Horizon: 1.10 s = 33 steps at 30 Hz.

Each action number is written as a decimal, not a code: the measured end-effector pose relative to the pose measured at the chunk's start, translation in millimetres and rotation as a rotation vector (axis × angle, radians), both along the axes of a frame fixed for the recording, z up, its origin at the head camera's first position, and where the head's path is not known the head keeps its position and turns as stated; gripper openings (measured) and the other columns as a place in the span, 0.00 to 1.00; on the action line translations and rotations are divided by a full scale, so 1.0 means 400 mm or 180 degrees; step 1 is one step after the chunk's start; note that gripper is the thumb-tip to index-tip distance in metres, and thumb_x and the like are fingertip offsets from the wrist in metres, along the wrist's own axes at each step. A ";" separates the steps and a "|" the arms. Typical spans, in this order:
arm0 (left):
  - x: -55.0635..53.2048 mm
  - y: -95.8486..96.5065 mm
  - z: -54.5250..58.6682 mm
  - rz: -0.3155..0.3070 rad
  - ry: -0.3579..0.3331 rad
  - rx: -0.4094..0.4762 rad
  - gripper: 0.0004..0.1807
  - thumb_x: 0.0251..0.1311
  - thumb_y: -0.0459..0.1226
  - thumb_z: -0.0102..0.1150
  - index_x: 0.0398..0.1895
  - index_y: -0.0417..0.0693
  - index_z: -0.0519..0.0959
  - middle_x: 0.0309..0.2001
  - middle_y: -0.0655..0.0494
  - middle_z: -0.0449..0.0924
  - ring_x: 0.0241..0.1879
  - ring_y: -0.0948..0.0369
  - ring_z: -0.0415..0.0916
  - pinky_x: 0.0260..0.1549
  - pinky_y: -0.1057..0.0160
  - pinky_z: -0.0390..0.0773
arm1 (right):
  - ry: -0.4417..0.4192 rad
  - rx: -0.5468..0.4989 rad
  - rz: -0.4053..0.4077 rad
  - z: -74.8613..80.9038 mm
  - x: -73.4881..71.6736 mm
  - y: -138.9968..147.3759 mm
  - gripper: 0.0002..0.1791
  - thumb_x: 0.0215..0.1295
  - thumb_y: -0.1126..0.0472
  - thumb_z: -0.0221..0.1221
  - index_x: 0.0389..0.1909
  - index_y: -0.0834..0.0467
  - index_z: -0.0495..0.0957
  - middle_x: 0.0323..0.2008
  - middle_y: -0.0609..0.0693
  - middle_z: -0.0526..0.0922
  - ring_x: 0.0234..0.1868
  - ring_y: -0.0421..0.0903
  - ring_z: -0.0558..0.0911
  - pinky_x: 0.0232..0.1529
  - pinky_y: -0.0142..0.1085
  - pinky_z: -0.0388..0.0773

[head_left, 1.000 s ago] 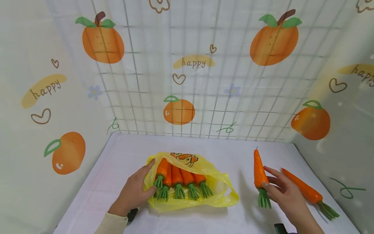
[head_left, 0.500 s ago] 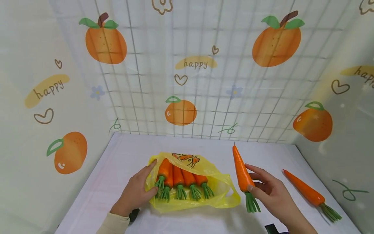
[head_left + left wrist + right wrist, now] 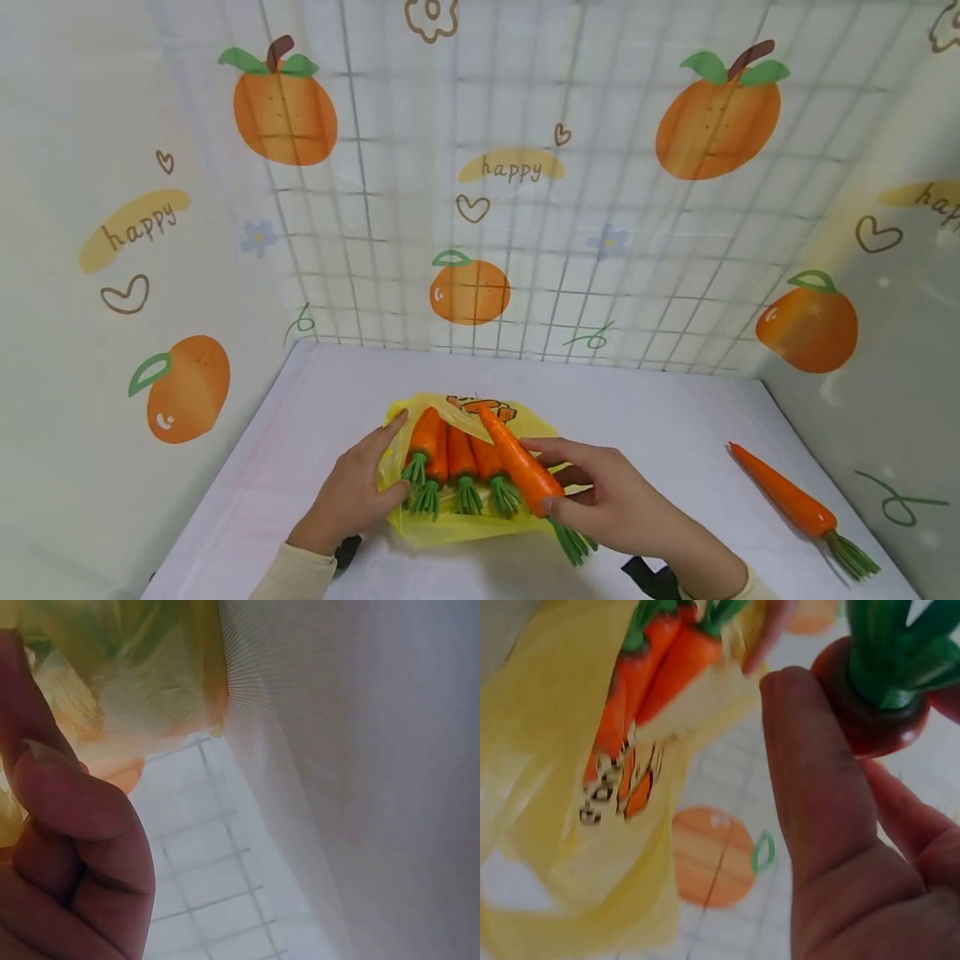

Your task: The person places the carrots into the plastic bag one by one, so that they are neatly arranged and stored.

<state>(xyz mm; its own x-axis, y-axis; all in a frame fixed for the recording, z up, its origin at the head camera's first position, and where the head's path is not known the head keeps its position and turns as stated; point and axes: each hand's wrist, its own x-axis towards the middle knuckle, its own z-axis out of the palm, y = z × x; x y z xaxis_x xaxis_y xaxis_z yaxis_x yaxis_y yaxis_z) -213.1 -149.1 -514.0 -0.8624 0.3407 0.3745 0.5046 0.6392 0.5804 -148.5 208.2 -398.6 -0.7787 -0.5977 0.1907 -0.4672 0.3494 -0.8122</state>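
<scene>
A yellow plastic bag (image 3: 435,532) lies on its side with its mouth toward me, and several orange carrots (image 3: 462,457) rest in it, green tops outward. My left hand (image 3: 352,483) grips the bag's left edge, thumb at the opening; the left wrist view shows its curled fingers against the thin plastic (image 3: 157,682). In front of the bag's right part, my right hand (image 3: 622,492) pinches another carrot (image 3: 517,467) near its thick end, tip pointing up and left. Its green top (image 3: 892,682) shows close up in the right wrist view. The held carrot overlaps the bag and hides its right side.
One more carrot (image 3: 783,492) lies at the right of the white table (image 3: 660,417). Behind and beside the table hang pale curtains printed with oranges, with a wire grid (image 3: 540,317) behind the back one.
My right hand has carried its carrot leftward from the right side of the table to the bag's mouth, tilting the tip further left. My left hand stays on the bag.
</scene>
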 end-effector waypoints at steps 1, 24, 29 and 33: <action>0.000 0.000 0.001 -0.0003 0.0000 0.0001 0.51 0.51 0.43 0.65 0.80 0.67 0.51 0.71 0.66 0.62 0.66 0.57 0.67 0.58 0.45 0.71 | 0.0040 0.0071 0.0074 0.000 -0.004 -0.013 0.30 0.68 0.63 0.61 0.70 0.49 0.69 0.55 0.48 0.80 0.48 0.47 0.84 0.41 0.40 0.83; 0.001 0.003 0.000 -0.0016 0.0029 0.0062 0.50 0.50 0.45 0.65 0.79 0.67 0.54 0.68 0.60 0.69 0.63 0.56 0.70 0.56 0.44 0.73 | 0.0764 0.1890 -0.0155 -0.057 -0.151 -0.154 0.25 0.54 0.56 0.62 0.55 0.59 0.82 0.23 0.40 0.77 0.18 0.35 0.68 0.19 0.30 0.65; 0.005 0.000 0.008 0.0005 -0.0067 0.0045 0.50 0.51 0.46 0.64 0.79 0.67 0.53 0.69 0.63 0.66 0.64 0.55 0.69 0.57 0.45 0.72 | 0.0791 0.2012 -0.0290 -0.058 -0.183 -0.186 0.24 0.55 0.56 0.61 0.53 0.61 0.82 0.21 0.41 0.75 0.17 0.37 0.67 0.20 0.31 0.65; 0.004 0.000 0.008 -0.0021 -0.0080 0.0068 0.50 0.51 0.45 0.64 0.79 0.65 0.53 0.70 0.61 0.66 0.65 0.56 0.68 0.58 0.45 0.71 | 0.0784 0.2072 -0.0335 -0.062 -0.206 -0.205 0.20 0.56 0.55 0.61 0.47 0.62 0.83 0.17 0.41 0.68 0.17 0.39 0.64 0.23 0.33 0.65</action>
<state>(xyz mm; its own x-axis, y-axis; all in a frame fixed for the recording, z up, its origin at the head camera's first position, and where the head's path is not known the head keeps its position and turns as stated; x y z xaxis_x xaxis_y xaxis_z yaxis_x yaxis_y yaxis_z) -211.7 -149.1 -510.7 -0.8694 0.3386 0.3599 0.4938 0.6233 0.6063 -230.8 126.2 -423.5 -0.8188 -0.5740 -0.0021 -0.5475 0.7821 -0.2975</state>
